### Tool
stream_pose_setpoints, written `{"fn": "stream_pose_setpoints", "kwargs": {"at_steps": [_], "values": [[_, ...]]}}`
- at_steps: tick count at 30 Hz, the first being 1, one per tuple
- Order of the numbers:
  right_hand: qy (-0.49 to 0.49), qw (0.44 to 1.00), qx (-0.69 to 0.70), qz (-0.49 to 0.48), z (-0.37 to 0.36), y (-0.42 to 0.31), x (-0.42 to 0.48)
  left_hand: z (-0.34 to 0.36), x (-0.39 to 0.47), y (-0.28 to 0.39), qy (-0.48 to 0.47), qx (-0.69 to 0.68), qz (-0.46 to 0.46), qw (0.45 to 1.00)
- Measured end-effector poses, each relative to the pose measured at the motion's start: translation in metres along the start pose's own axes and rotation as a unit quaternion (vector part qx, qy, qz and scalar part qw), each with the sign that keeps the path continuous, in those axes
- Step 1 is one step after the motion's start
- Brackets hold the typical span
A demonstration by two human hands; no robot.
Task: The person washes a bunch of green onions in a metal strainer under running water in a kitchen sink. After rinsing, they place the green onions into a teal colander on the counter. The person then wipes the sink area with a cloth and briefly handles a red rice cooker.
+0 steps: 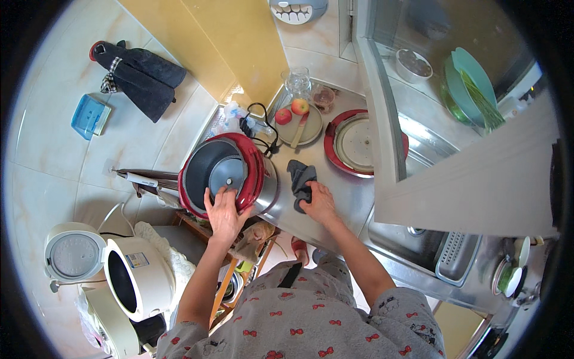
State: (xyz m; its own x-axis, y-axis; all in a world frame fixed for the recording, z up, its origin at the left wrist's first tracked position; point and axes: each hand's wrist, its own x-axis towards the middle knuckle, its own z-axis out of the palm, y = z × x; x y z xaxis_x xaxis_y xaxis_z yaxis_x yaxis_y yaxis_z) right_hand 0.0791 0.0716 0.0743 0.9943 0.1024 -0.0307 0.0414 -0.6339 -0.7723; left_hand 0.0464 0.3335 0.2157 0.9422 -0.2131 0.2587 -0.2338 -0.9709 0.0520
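A red and silver electric pressure cooker (268,179) stands tilted or open-topped on the left of the steel counter, its dark inside and heating plate in sight. My left hand (225,215) lies at its near rim, fingers reaching inside and thumb on the red edge. To the right, my right hand (321,203) has its thumb and fingers on a crumpled dark grey cloth (299,176) that lies on the counter. Behind the cloth is a plate (315,130) with two apples (300,106) and a peeler or knife (299,132). The cooker's red-rimmed lid (331,146) lies at the right.
An open window frame (390,112) juts over the counter. The steel sink (399,238) holds a perforated tray (458,258) at the right. A black power cord (269,123) and glasses (297,83) are behind. An open white rice cooker (148,278) stands at the lower left.
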Motion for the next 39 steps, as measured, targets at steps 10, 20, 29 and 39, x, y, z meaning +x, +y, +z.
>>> {"fn": "stream_pose_setpoints", "kwargs": {"at_steps": [10, 20, 29, 39], "values": [[0.071, 0.986, -0.123, -0.086, 0.064, -0.008, 0.043, -0.018, -0.029, -0.026, -0.012, -0.079, -0.015, 0.997], [-0.192, 0.95, -0.206, 0.132, 0.01, -0.1, 0.106, -0.014, -0.021, -0.056, 0.033, -0.169, -0.089, 0.981], [-0.087, 0.941, -0.182, -0.272, 0.081, -0.143, 0.27, -0.008, -0.031, -0.048, -0.007, -0.159, -0.06, 0.985], [0.009, 0.973, -0.043, -0.225, 0.093, -0.193, 0.34, 0.008, -0.055, -0.045, 0.017, -0.172, -0.081, 0.982]]}}
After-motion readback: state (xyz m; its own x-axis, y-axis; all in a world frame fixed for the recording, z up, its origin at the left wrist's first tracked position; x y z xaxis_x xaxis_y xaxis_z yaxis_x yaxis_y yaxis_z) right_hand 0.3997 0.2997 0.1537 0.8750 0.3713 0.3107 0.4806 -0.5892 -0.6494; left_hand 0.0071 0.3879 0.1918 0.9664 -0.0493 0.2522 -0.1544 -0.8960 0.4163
